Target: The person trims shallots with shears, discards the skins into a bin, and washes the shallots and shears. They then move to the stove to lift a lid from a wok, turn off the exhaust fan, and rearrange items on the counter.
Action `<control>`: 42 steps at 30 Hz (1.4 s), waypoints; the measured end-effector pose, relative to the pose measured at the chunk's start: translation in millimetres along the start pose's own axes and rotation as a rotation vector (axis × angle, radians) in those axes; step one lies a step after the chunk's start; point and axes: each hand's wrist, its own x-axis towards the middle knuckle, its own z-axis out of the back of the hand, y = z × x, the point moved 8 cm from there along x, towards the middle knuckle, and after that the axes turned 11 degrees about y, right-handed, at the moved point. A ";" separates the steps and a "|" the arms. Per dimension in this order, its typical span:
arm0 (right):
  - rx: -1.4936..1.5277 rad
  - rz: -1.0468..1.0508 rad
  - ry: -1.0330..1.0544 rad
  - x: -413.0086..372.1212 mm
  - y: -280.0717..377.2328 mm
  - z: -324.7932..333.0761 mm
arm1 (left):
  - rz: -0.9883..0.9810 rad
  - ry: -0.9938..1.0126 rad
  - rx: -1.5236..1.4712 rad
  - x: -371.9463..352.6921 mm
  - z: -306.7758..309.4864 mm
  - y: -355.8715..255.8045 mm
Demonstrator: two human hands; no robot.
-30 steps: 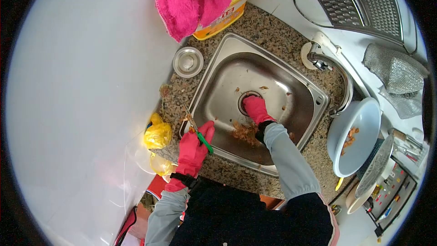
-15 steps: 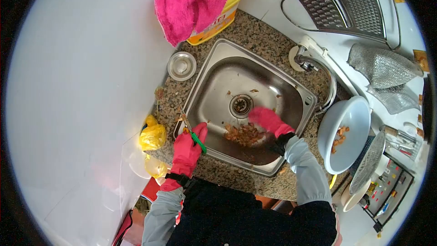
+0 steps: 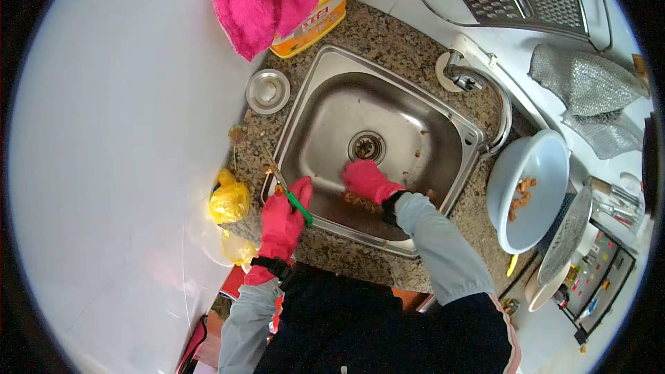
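Note:
My left hand, in a pink rubber glove, is closed on green-handled scissors at the sink's near left corner. The blades point up and left, away from me. Inside the steel sink, my right hand, also pink-gloved, is low over a pile of brownish scraps, just on my side of the drain. Its fingers point left and are curled out of clear sight; whether they hold anything is hidden. Small brown bits lie along the sink's right side.
A curved faucet stands at the sink's right. Beyond it are a light blue bowl with orange-brown pieces and a strainer. A yellow bag, metal dish and yellow jug with pink cloth are left.
My right hand has moved left across the scraps, which are now largely covered. My left hand still holds the scissors. The view has shifted slightly.

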 end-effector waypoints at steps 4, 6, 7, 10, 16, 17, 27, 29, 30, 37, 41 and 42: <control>-0.075 -0.068 0.209 -63.7 -11.5 -1.6 | -0.040 -0.028 -0.013 0.8 2.9 -1.2; 0.084 -0.202 0.032 -83.8 -40.1 18.3 | -0.015 -0.004 -0.009 0.0 -0.1 3.6; 0.274 -0.230 -0.202 -92.7 -63.3 40.6 | -0.030 -0.020 -0.004 0.3 0.9 3.1; 0.344 -0.320 -0.372 -99.4 -101.7 59.0 | -0.051 -0.028 -0.003 -0.5 3.8 -4.3; 0.395 -0.503 -0.421 -103.0 -99.5 10.4 | -0.021 -0.012 -0.002 -1.0 1.8 0.8; 0.396 -0.517 -0.377 -104.9 -90.4 2.8 | -0.005 -0.001 0.006 -0.1 0.7 3.6; 0.756 -0.200 0.038 -66.1 -6.4 -49.5 | 0.116 0.148 0.050 1.5 -5.0 6.2; 0.773 -0.183 0.110 -65.6 -4.5 -53.4 | 0.105 0.132 0.031 1.4 -1.2 3.8; 0.794 -0.165 0.184 -65.2 2.0 -52.9 | 0.105 0.128 0.032 0.9 0.2 4.4; 0.758 -0.188 0.171 -103.7 29.6 -14.5 | 0.061 0.153 0.012 0.9 -2.2 4.4; 0.685 -0.274 0.063 -114.3 27.5 -22.2 | -0.079 -0.015 0.013 -1.7 2.7 1.5; 0.695 -0.303 0.039 -118.0 27.5 -21.7 | -0.087 -0.015 0.011 -2.8 5.4 -1.6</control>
